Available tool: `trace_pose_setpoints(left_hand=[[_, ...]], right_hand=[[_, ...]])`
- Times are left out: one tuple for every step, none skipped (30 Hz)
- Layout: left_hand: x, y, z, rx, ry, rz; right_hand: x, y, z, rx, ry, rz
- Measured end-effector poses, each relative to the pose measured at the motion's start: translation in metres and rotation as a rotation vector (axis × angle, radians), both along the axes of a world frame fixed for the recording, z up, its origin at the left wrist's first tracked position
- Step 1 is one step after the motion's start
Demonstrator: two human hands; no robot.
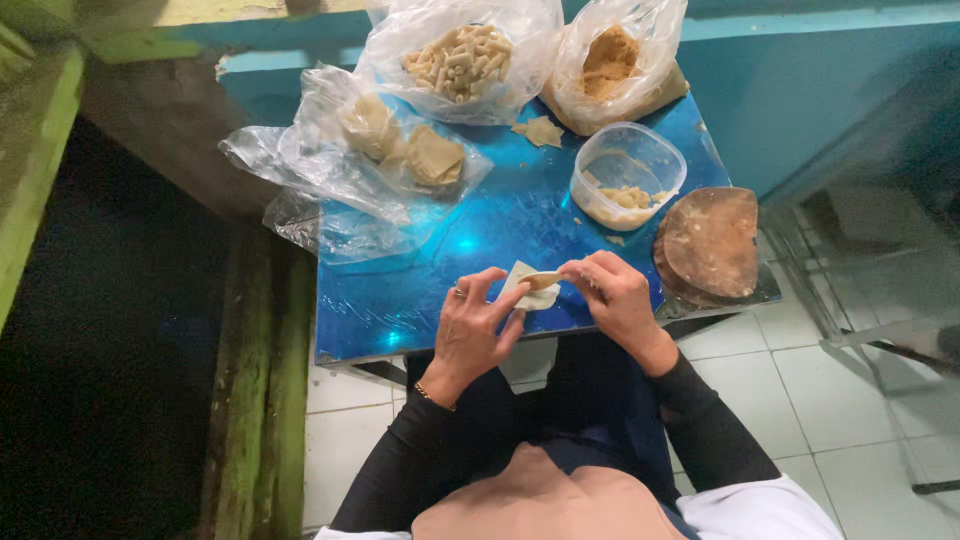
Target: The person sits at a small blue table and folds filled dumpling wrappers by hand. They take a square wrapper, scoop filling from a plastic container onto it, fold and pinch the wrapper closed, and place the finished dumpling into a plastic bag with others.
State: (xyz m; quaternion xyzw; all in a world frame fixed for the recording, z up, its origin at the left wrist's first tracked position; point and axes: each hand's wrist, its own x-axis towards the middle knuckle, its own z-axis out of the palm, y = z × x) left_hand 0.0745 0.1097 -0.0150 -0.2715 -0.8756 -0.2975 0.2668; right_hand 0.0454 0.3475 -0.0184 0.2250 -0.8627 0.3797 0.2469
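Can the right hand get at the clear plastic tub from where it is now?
Probably yes. The right hand is pinching the pale dough wrapper together with the left hand, and the clear plastic tub stands open just beyond it on the blue table, with nothing between. It would have to release the wrapper first.

Black sleeves, ring, thin gold bracelet

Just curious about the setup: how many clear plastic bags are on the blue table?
3: one with rolled pieces at the back middle, one with brownish filling at the back right, one with flat wrappers on the left. Others may be hidden.
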Motion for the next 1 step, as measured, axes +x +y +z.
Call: trace_pose_setpoints(left_hand=[[0.0011,0.0016,0.0026,-0.079,0.003,-0.013]], right_hand=[[0.0019,0.0004,0.0021,0.040,0.044,-0.001]])
